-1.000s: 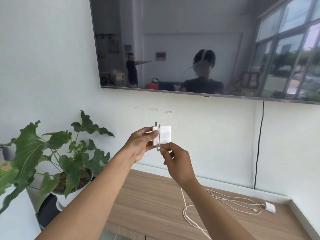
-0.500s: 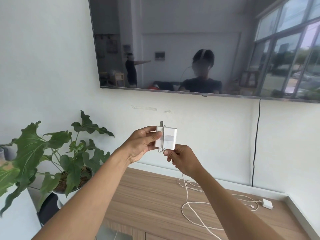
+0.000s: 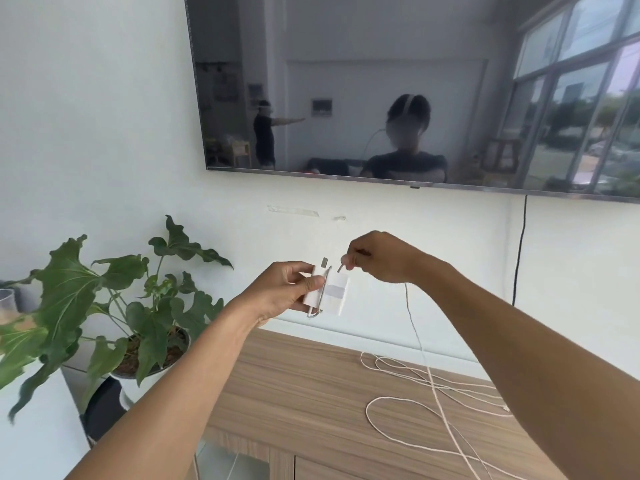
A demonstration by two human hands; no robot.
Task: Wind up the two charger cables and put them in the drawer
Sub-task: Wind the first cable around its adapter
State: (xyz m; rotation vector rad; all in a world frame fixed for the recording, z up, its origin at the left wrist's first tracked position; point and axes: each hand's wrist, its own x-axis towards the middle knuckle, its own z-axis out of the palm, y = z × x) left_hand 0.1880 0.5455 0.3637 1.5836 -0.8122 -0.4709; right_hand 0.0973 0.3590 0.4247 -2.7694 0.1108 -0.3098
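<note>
Charger cable [image 3: 413,323] is held in both hands, raised above the worktop in front of a pale wall. A dark television [image 3: 381,81] hangs on that wall, high above both grips, and its screen mirrors a room. Below the grips lies the wooden worktop [image 3: 294,393]. A leafy potted plant [image 3: 86,296] stands left of and lower than the left grip.

The left hand [image 3: 287,292] has its grip clamped on a white charger brick [image 3: 335,294], thumb on the near face and fingers behind. A metal prong [image 3: 325,262] sticks up from the brick's top. The right hand [image 3: 379,259] sits just up and right of the brick, its grip pinched together on the cable between thumb and fingertips.

From that pinch a short run goes down-left to the brick, where a turn of cable crosses its face and loops under its bottom edge. The other run drops from under the right grip to the worktop. There it joins loose white loops [image 3: 367,412] lying below and right of the grips. Whether those loops are one cable or two cannot be told.
</note>
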